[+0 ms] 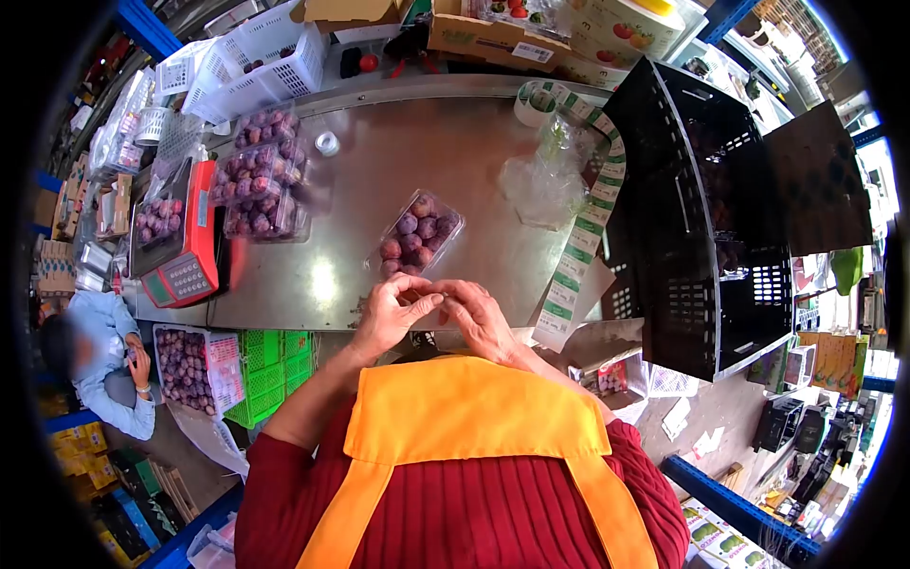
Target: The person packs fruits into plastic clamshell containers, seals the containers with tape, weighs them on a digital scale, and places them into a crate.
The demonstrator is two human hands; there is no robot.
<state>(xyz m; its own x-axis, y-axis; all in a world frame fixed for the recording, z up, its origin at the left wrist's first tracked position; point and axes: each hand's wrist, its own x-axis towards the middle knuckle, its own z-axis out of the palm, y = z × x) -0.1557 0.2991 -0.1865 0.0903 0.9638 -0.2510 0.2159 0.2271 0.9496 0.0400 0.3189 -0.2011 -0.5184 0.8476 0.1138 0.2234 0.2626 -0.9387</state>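
Note:
My left hand [393, 313] and my right hand [472, 316] meet at the near edge of the metal table [398, 133], fingertips close together. Fingers of both are curled and pinched; anything between them is too small to make out. Just beyond them lies a clear plastic box of purple plums [420, 232], tilted slightly on the table. To the right, a long strip of green and white labels [573, 270] curves from its roll [536, 102] down over the near edge. Crumpled clear plastic [545, 185] lies inside the curve.
Stacked plum boxes [261, 175] stand at the left beside a red scale [185, 247] holding another box. Large black crates [706, 209] rise on the right. A white basket [256, 66] and cartons [493, 40] line the back. A person [109, 346] sits at the lower left.

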